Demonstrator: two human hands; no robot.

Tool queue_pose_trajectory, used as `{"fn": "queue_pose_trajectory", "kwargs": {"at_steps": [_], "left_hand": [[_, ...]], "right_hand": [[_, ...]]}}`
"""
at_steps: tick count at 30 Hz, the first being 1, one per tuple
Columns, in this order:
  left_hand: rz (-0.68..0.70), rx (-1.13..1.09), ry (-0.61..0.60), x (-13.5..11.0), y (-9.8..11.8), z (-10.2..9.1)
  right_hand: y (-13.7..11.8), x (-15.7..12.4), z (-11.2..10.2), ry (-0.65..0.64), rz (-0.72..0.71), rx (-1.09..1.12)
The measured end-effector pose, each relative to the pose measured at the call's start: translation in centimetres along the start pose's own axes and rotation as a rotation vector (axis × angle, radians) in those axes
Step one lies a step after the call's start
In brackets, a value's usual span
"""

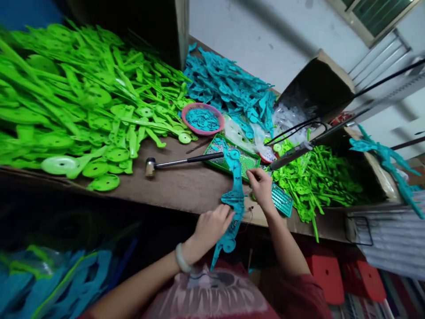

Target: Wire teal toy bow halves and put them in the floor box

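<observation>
A turquoise plastic toy bow half [237,188] with round ends lies over the front edge of the bench, its inner ribs facing up. My left hand [212,227] is closed on its lower middle. My right hand [261,185] is just right of the bow half, with thumb and finger pinched together; anything between them is too small to make out. A thin wire with a small dark piece [251,208] hangs by the bow half. Behind it stands a green tray [247,165] of small parts, and right of my right hand lies a teal ribbed tray [282,200].
A mallet [175,163] lies on the bench [186,190]. A pink bowl [202,131] holds small turquoise pieces. Green parts [99,97] pile up left, turquoise parts [229,84] behind, more green parts [318,177] right. A powered screwdriver [292,155] slants in near my right hand.
</observation>
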State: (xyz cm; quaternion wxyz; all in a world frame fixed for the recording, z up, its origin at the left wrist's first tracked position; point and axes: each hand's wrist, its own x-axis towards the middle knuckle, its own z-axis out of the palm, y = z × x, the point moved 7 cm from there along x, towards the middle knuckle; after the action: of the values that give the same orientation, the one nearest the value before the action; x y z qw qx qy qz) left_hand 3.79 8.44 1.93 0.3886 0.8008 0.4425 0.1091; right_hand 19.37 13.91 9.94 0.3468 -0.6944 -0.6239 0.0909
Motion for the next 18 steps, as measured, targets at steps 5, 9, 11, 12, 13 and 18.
{"fn": "queue_pose_trajectory", "kwargs": {"at_steps": [5, 9, 11, 12, 13, 18], "left_hand": [[0.175, -0.252, 0.433, 2.6, 0.4, -6.9], [0.126, -0.468, 0.491, 9.3, -1.5, -9.4], [0.149, -0.485, 0.412, 12.6, -1.6, -9.4], [0.177, -0.481, 0.369, 13.7, -1.5, -9.2], [0.212, -0.469, 0.328, 14.6, -1.2, -9.1], [0.351, -0.374, 0.185, 15.8, 1.3, -9.0]], "right_hand": [[3.0, 2.1, 2.0, -0.111, 0.172, 0.412], [3.0, 5.4, 4.1, -0.159, 0.126, 0.455], [2.9, 6.2, 3.8, -0.130, 0.102, 0.466], [2.8, 6.4, 3.4, -0.115, 0.089, 0.472], [2.8, 6.4, 2.9, -0.100, 0.078, 0.476], [3.7, 4.5, 0.2, -0.051, 0.092, 0.454]]}}
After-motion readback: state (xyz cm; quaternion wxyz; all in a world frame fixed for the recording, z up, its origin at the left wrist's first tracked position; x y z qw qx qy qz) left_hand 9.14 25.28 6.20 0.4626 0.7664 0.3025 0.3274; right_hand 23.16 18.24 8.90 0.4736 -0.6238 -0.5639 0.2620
